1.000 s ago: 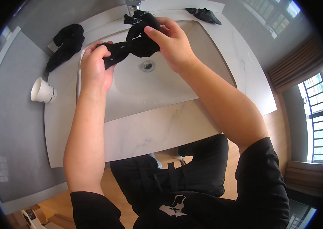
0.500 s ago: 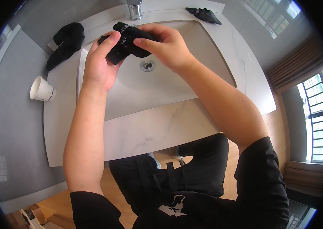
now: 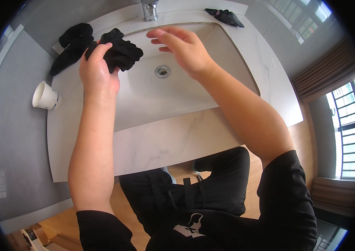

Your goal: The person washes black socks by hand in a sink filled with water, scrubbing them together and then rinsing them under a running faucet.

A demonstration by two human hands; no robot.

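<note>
My left hand (image 3: pixel 96 74) is closed round a bunched black sock (image 3: pixel 123 52), over the left side of the sink basin (image 3: pixel 215 71). The sock's loose folds stick out to the right of my thumb. Over the middle of the basin, my right hand (image 3: pixel 189 52) is apart from the cloth, its fingers stretched leftward with nothing in them. Just left of the held cloth, another black sock (image 3: pixel 74 41) lies bent on the counter, close behind my left fingers. Some of those fingers are hidden by the fabric.
A chrome faucet (image 3: pixel 149 10) stands at the basin's back edge, and a metal drain (image 3: pixel 162 71) sits in its floor. A white paper cup (image 3: pixel 46 96) is at the counter's left edge. A small crumpled black cloth item (image 3: pixel 227 18) lies at the back right.
My right hand has let go of the black sock and opened. My left hand has moved a little to the left, carrying the sock, which now hangs in looser folds.
</note>
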